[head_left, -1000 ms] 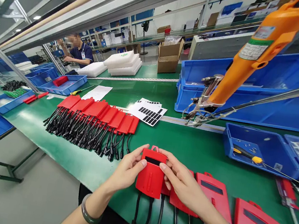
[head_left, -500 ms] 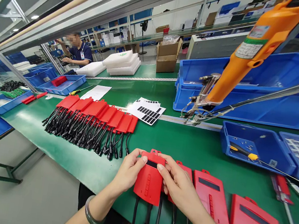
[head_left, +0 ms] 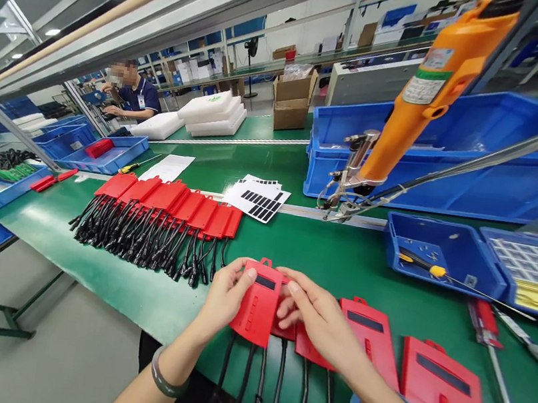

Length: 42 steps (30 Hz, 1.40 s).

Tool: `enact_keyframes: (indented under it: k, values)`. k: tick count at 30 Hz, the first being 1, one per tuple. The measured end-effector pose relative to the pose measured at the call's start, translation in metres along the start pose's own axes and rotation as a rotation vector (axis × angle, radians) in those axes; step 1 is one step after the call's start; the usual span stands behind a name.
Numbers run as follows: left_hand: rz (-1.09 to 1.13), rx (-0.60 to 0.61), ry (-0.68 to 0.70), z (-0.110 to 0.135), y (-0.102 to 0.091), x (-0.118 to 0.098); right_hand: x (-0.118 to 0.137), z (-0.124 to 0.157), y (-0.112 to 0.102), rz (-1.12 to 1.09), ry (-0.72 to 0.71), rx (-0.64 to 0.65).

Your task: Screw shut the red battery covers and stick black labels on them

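Note:
A flat red plastic case [head_left: 253,310] with a black strip across its top is tilted up over the bench, black cables hanging below. My left hand [head_left: 226,293] grips its left edge, thumb on the front beside the strip. Just right of the case, my right hand [head_left: 318,310] has its fingers apart and loosely bent, holding nothing visible. Another red case [head_left: 283,325] shows partly behind them. Further right lie red cases with black strips, one [head_left: 366,324] partly covered by my right forearm and another [head_left: 445,396] near the bench edge.
A row of red cases [head_left: 163,196] with black cables lies left. Sheets of black labels [head_left: 264,201] rest beyond. An orange power screwdriver [head_left: 417,92] hangs before a long blue bin [head_left: 492,194]. A small blue tray [head_left: 461,270] and a screwdriver [head_left: 486,321] are right. A co-worker [head_left: 137,98] is far left.
My right hand has come off the case's right edge and its fingers have spread. The case, in my left hand, has shifted slightly left and turned. The view has swung a little right.

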<state>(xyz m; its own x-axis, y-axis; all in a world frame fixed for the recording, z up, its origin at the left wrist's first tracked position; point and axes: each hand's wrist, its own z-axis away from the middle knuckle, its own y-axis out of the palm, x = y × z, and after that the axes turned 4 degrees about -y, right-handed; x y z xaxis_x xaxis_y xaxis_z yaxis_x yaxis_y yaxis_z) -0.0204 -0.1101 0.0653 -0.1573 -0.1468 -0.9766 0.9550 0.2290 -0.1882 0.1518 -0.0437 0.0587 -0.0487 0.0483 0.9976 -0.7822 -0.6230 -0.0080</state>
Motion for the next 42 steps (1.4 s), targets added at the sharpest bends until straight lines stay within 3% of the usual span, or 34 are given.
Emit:
enact_keyframes:
  k: [4,7,10,15,20,28,34,38,40,42]
  values:
    - [-0.316,-0.185,0.034,-0.014,-0.017,0.013,-0.001,0.018,-0.048,0.345,-0.096,-0.161]
    - [-0.596,-0.171,0.043,-0.015,-0.023,0.028,-0.015,0.047,-0.085,0.675,-0.153,-0.279]
    - [-0.815,-0.166,0.193,-0.008,-0.022,0.04,-0.04,0.081,-0.107,0.965,-0.275,-0.382]
    - [-1.147,-0.119,0.382,0.001,-0.01,0.046,-0.072,0.114,-0.101,1.308,-0.468,-0.41]
    - [-1.362,0.016,0.39,0.003,0.009,0.043,-0.08,0.11,-0.078,1.518,-0.485,-0.391]
    - [-1.354,0.139,0.471,0.009,0.018,0.049,-0.08,0.103,-0.078,1.557,-0.524,-0.295]
    - [-1.355,0.151,0.482,0.009,0.016,0.053,-0.079,0.104,-0.078,1.463,-0.509,-0.245]
    - [-1.26,0.143,0.48,0.01,0.015,0.049,-0.066,0.112,-0.089,1.103,-0.406,-0.213]
    - [-1.118,0.117,0.418,0.013,0.01,0.045,-0.057,0.119,-0.099,0.805,-0.305,-0.29]
    - [-0.984,0.072,0.339,0.016,0.002,0.043,-0.052,0.128,-0.107,0.644,-0.249,-0.445]
